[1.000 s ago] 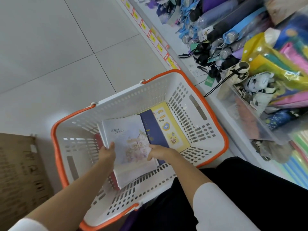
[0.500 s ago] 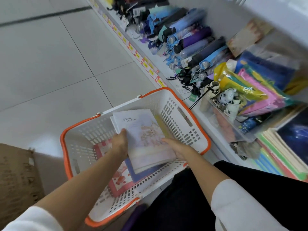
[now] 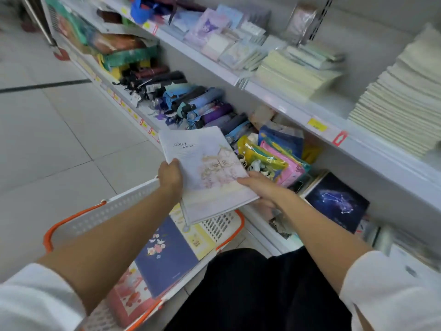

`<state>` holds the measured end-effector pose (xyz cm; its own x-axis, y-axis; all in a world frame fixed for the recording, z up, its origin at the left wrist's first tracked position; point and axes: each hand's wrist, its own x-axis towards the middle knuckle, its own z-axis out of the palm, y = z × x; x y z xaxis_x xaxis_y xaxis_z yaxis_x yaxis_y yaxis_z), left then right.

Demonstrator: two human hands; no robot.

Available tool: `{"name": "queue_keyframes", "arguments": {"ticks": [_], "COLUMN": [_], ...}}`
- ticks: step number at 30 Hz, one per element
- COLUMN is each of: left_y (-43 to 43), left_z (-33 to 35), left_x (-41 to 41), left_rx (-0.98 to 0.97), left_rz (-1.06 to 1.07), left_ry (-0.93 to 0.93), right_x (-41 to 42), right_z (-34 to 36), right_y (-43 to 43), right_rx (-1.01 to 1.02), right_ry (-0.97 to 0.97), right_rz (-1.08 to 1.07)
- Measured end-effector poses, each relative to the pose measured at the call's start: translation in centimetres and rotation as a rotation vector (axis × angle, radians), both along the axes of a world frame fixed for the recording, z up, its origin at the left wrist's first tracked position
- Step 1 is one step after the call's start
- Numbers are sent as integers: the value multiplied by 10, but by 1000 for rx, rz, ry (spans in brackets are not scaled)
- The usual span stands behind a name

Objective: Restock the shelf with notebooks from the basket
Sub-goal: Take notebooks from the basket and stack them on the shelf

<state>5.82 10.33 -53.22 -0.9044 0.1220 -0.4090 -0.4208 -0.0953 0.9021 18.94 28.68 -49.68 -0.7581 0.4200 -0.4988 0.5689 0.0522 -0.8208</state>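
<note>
Both hands hold one pastel notebook (image 3: 207, 173) in the air above the far corner of the basket (image 3: 133, 201), level with the lower shelf (image 3: 260, 215). The notebook is tilted, its cover facing up, with a pale house drawing and a line of dark script near the top.

The left hand (image 3: 170, 174) has its grip clamped on the notebook's left edge, thumb on the cover and the other fingers hidden beneath. The right hand (image 3: 259, 187) takes the right edge, its grip closed on it too, with one finger lying along the cover and the rest tucked under.

The basket is white with an orange rim and stands on the tiled floor (image 3: 59, 144), just beside the shelf front. Three more lie flat inside it: a navy notebook (image 3: 167, 256) with flowers, a yellow notebook (image 3: 198, 237) partly under it, and a red notebook (image 3: 128, 297) nearest the person.

On the lower shelf, just right of the right hand, a dark constellation notebook (image 3: 336, 201) lies on a pile. Behind the held notebook sit bright zip pouches (image 3: 274, 156) and, further along, a row of folded umbrellas (image 3: 202, 108). The upper shelf (image 3: 281, 106) carries stacks of pale notebooks (image 3: 396, 101) – blurred – and a yellow price tag (image 3: 316, 125) on its front edge.
</note>
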Motion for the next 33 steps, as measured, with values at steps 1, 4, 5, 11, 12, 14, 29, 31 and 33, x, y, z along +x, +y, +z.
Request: {"name": "queue_keyframes", "arguments": {"ticks": [1, 4, 5, 11, 12, 14, 29, 31, 33], "left_y": [10, 40, 51, 125, 139, 164, 253, 251, 249], "left_z": [18, 72, 88, 188, 203, 231, 344, 338, 333], "left_x": [3, 11, 13, 32, 36, 48, 132, 131, 124], "left_rx": [14, 79, 101, 231, 296, 370, 364, 352, 339], "left_rz": [-19, -74, -85, -234, -260, -334, -1003, -1029, -1002], "left_ry": [36, 124, 152, 273, 269, 251, 375, 411, 470], "right_x": [8, 33, 42, 98, 109, 129, 189, 189, 191], "right_z": [18, 72, 89, 190, 206, 231, 298, 304, 304], "right_y": [5, 23, 27, 52, 56, 68, 138, 143, 149], "right_rx": [40, 126, 158, 290, 305, 315, 83, 12, -55], "right_ry": [46, 196, 236, 533, 565, 633, 948, 996, 1047], "right_rz": [-12, -69, -102, -407, -458, -557, -1143, -1084, -996]}}
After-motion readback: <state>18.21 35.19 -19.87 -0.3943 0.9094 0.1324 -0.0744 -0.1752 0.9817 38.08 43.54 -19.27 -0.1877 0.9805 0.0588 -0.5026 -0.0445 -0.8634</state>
